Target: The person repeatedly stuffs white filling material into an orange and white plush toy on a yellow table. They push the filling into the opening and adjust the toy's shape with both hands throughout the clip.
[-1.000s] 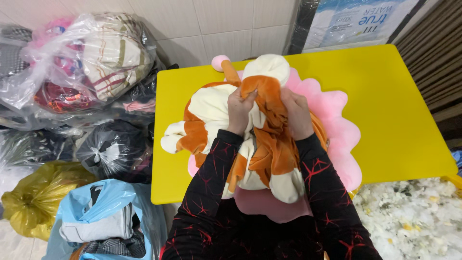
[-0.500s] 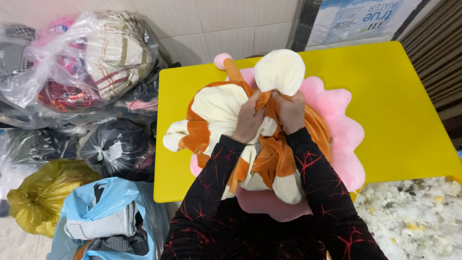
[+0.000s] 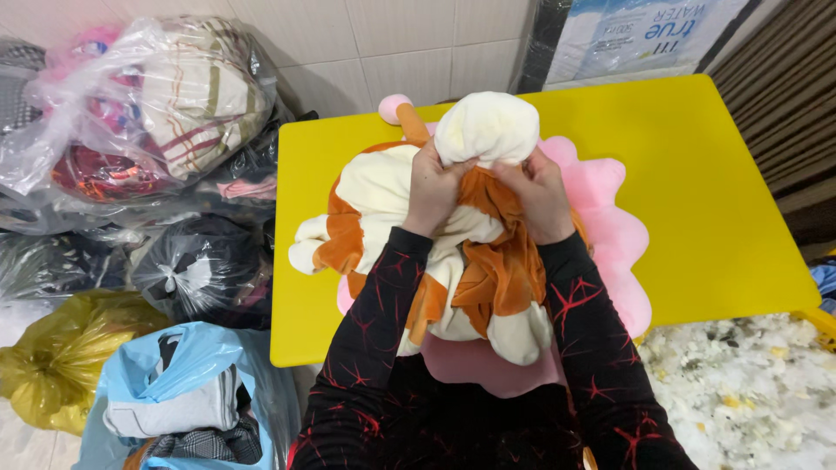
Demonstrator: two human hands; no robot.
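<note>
Both my hands had slid up the plush toy (image 3: 392, 209) since half a second before, from its twisted orange neck to the underside of its cream head (image 3: 488, 129), which now sat lower and rounder between them. My left hand (image 3: 433, 187) was curled shut, fingers pinching the cream fabric at the head's lower left edge. My right hand (image 3: 542, 196) was closed too, gripping the head's lower right edge where the orange cloth (image 3: 505, 270) bunched beneath it. That orange and cream toy lay limp, its body spread to the left and its legs hanging toward me over the table's near edge. It rested on a pink cushion (image 3: 610, 226) with scalloped edges, and the cushion lay on the yellow table (image 3: 714, 183). A pink-tipped orange tail (image 3: 402, 117) stuck out behind the head.

Left of the table, bags were piled against the tiled wall: a clear bag (image 3: 165, 96) of cloth, a black bag (image 3: 196, 270), a yellow bag (image 3: 61, 365) and a blue bag (image 3: 183, 392) of folded clothes. White stuffing (image 3: 749, 392) lay heaped at lower right.
</note>
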